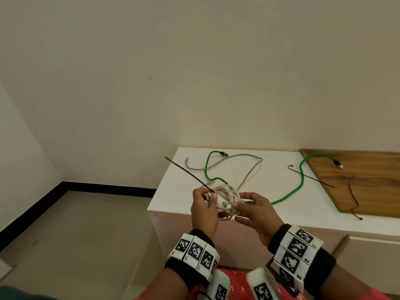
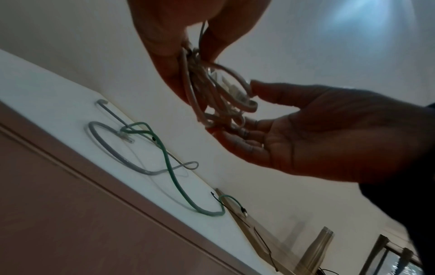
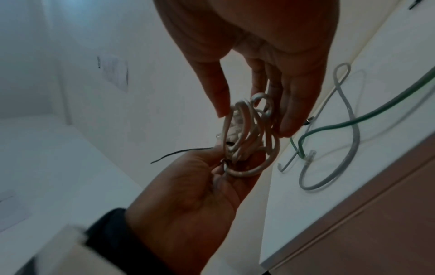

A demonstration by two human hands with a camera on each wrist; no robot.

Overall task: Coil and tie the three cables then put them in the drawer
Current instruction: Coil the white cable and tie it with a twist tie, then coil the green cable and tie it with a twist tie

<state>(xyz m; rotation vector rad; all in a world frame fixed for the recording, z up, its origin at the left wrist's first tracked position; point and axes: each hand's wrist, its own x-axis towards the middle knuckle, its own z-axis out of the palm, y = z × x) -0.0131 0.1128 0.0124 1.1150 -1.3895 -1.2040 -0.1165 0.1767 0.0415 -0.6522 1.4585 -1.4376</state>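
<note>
A coiled white cable (image 1: 226, 200) (image 2: 219, 96) (image 3: 249, 137) hangs in the air in front of the white cabinet. My left hand (image 1: 208, 197) (image 3: 212, 163) pinches its left side together with a dark zip tie (image 1: 188, 173) (image 3: 179, 152) whose tail points up and left. My right hand (image 1: 237, 211) (image 2: 254, 111) holds the coil's right side, thumb on top and fingers beneath. A green cable (image 1: 287, 194) (image 2: 174, 178) and a grey cable (image 1: 249, 174) (image 3: 353, 134) lie loose and uncoiled on the cabinet top (image 1: 303, 204).
A second black zip tie (image 1: 311, 176) lies across the green cable. A wooden board (image 1: 372, 176) at the right carries the green cable's plug end and a thin black tie (image 1: 354, 198). The cabinet's pink front (image 1: 173, 234) faces me. Bare floor lies to the left.
</note>
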